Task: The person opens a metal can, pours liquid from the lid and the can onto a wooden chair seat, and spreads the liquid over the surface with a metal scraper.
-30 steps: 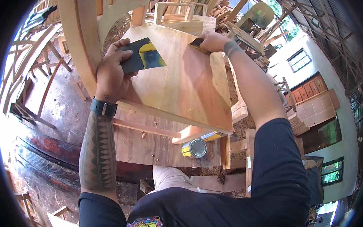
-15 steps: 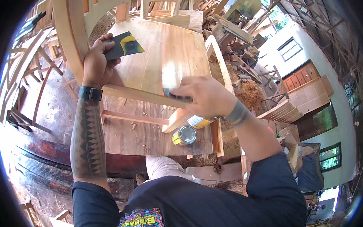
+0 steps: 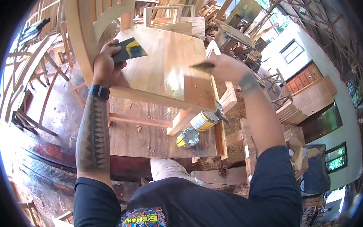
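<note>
My left hand grips a dark, flat rectangular sheet with yellow paste smeared on one end. It sits by the left side of a pale wooden chair seat. Above the seat's right edge, my right hand is closed around a thin dark spreader, a little blurred by motion. Whether the spreader touches the wood I cannot tell. A wet-looking shine marks the middle of the seat.
Below the chair, a wooden board carries a small lidded can and a larger yellow-and-white can. The chair's back rises at left. Stacked lumber and sawdust lie beyond; chair frames stand far left.
My right hand has moved up and to the right with the spreader, from the seat's near edge to its right edge. The larger can now shows more fully. My left hand keeps its hold.
</note>
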A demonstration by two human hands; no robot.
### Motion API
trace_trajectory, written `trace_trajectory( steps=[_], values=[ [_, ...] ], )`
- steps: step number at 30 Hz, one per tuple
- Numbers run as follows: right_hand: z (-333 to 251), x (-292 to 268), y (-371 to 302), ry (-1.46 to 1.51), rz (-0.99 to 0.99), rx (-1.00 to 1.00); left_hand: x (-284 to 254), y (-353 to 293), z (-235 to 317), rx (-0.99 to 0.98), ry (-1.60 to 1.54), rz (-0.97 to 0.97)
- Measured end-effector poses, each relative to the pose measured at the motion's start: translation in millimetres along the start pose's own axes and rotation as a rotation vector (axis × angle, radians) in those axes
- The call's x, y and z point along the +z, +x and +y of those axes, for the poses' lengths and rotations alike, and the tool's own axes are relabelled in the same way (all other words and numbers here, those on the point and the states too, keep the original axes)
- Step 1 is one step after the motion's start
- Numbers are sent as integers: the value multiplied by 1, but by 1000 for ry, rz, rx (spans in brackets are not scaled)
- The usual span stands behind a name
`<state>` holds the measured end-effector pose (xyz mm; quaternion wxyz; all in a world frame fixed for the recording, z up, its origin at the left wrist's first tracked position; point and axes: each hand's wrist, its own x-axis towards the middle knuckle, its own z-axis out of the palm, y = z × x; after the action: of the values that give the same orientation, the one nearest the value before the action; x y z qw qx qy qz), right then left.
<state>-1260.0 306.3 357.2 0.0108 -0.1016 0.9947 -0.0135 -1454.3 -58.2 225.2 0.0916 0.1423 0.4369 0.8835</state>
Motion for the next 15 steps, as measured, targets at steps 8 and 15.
trace_trajectory(
  steps=[8, 15],
  values=[
    [45, -6, 83, -186, -132, 112, 10, 3, -3, -5, -41, -48],
    [-39, 2, -26, 165, -292, -48, 1, -3, 2, -3, -39, -28]
  ],
)
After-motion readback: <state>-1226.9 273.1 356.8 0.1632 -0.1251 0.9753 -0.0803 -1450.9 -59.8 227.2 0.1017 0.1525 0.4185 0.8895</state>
